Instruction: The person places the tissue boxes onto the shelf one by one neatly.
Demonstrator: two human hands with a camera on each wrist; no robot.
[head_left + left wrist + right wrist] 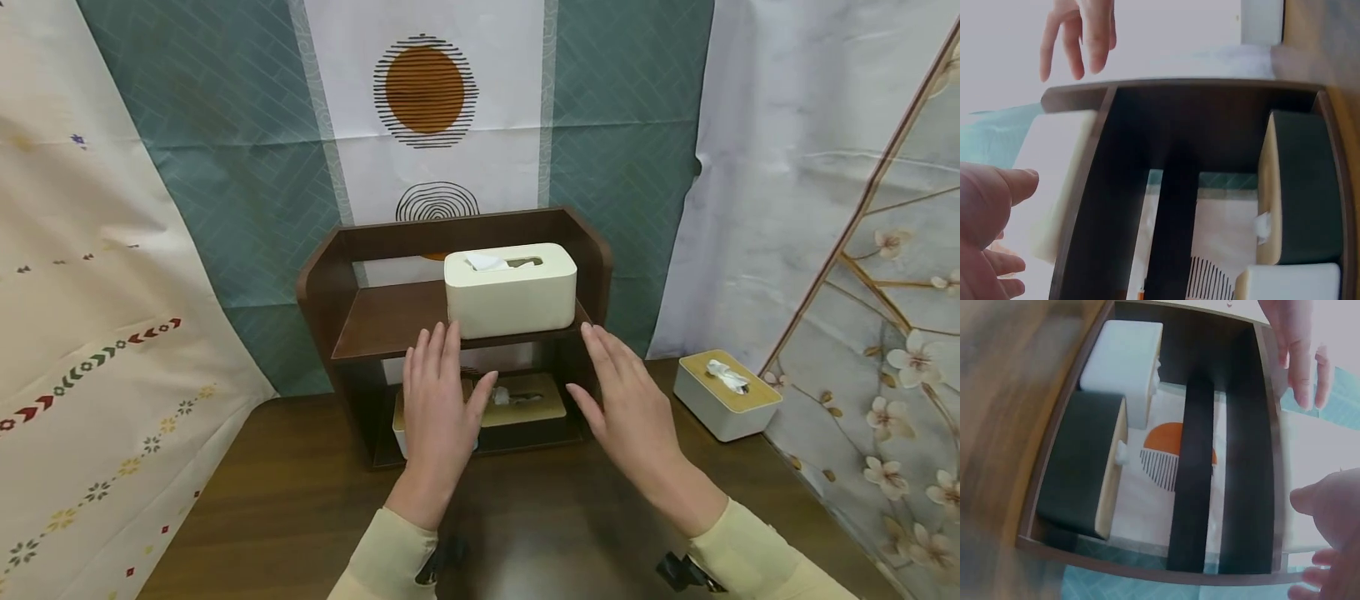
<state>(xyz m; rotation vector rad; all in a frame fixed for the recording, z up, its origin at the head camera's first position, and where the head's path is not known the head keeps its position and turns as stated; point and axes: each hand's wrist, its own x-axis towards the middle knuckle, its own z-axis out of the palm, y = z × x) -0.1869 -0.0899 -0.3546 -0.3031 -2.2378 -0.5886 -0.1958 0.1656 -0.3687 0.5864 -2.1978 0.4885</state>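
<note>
A cream tissue box (512,302), with a white tissue in its top slot, stands at the right of the upper shelf of a dark brown wooden rack (397,321). My left hand (437,400) is raised near the box's lower left corner, fingers straight and thumb spread. On the other side, my right hand (633,404) is held up with fingertips near the lower right corner. Both palms partly face each other, and neither hand grips anything. On the lower shelf are a dark green tissue box (1079,462) and a white tissue box (1124,365), partly hidden by my left hand in the head view.
A pale grey tissue box (723,408) with a wooden lid sits on the brown table (300,500), right of the rack. Patterned cloths (247,167) hang behind the rack and along both sides. The rack's side panels (337,333) rise beside its shelves.
</note>
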